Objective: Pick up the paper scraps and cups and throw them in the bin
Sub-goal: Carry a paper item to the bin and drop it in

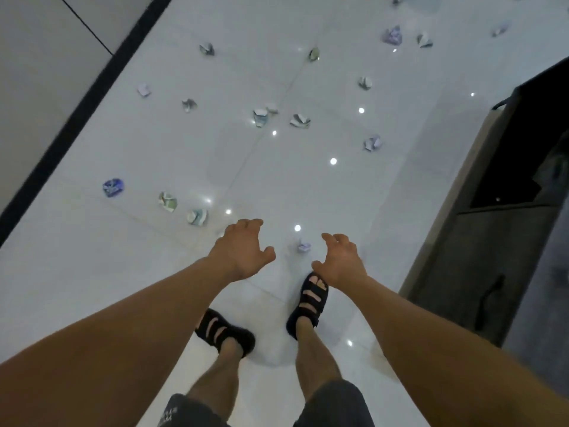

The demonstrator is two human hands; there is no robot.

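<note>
Several crumpled paper scraps lie scattered over the glossy white floor. One small scrap lies between my hands, just ahead of my right foot. Others lie further out, such as a blue scrap at the left and a pair ahead of my left hand. My left hand hangs above the floor with loosely curled fingers and holds nothing. My right hand is likewise relaxed and holds nothing. A dark bin with a black opening stands at the right.
My feet in black sandals stand on the white tiles. A grey wall with a black skirting runs along the left. More scraps lie at the far end. Ceiling lights reflect as bright dots on the floor.
</note>
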